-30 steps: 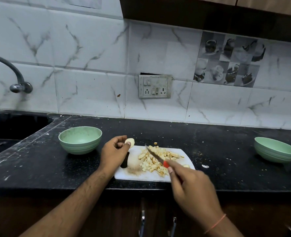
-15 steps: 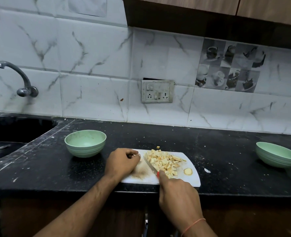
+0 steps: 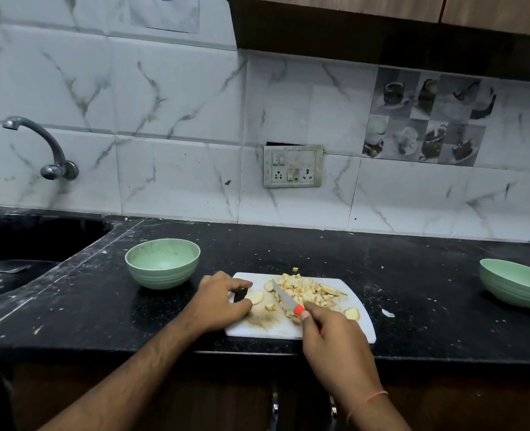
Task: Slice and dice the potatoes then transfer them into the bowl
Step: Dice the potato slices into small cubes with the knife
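A white cutting board [image 3: 276,329] lies at the counter's front edge with a pile of diced potato [image 3: 307,290] on it. My right hand [image 3: 332,334] grips an orange-handled knife [image 3: 285,298], its blade lying against the left side of the pile. My left hand [image 3: 220,301] rests on the board's left end, fingers curled beside a round potato slice [image 3: 254,297]. Another slice [image 3: 351,313] lies at the board's right. An empty green bowl [image 3: 162,262] stands left of the board.
A second green bowl [image 3: 515,284] sits tilted at the far right of the black counter [image 3: 413,275]. A dark sink [image 3: 18,253] with a tap [image 3: 46,150] lies to the left. A socket plate [image 3: 293,166] is on the tiled wall.
My left hand came down from holding a slice in the air to the board, and a slice now lies by its fingers. The knife moved to the pile's left side.
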`<state>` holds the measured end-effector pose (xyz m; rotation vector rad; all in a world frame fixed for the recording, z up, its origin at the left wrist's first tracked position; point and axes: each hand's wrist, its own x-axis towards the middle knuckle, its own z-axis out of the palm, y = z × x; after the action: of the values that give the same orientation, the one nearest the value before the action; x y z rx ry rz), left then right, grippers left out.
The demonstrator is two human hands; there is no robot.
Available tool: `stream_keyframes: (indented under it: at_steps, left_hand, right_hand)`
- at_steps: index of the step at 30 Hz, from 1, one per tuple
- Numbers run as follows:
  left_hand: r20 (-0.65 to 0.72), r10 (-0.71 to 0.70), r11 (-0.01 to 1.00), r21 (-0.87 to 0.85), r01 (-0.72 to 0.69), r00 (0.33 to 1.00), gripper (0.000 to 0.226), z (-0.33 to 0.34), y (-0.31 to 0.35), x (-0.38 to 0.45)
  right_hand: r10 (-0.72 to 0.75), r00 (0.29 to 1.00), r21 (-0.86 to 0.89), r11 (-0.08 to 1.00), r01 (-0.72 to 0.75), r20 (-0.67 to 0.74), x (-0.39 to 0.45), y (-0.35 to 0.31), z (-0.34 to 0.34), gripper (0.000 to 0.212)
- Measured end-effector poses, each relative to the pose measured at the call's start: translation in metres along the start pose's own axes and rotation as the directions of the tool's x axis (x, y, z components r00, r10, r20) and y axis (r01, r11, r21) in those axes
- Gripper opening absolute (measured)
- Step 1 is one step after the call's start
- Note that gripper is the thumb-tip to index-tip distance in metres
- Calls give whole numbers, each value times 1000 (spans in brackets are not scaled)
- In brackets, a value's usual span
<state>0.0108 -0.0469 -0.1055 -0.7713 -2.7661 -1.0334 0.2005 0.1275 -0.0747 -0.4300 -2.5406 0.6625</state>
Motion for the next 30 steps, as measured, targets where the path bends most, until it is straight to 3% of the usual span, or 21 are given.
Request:
stream_keyframes:
  at_steps: [3,5,8,13,23,30]
  left_hand:
    - [40,-12,1000,14,12,999,56,3,3,1]
    - [32,-27,1000,15,26,999,49,3,2,3]
    - [-1,-22,998,51,22,1000,46,6,0,5]
    - [41,-21,995,101,17,999,64,4,7,3]
    - [75,-24,989,146,12,997,52,6,10,4]
    - [34,-18,995,101,14,999,54,7,6,2]
  right_hand:
    - [109,994,195,975,-108,5,2,1,-2,36]
    - [101,995,209,973,-99,0,2,1,-1,33]
    - [50,999,133,990,-46,-22,-3,-5,0,34]
    - [-55,998,-93,994,55,-4,-20,-20,3,44]
    - [-27,999,-246,969,22,-19,-33,-24,17,49]
    - [-68,997,-228,972,58,-37,-27,-28,14,50]
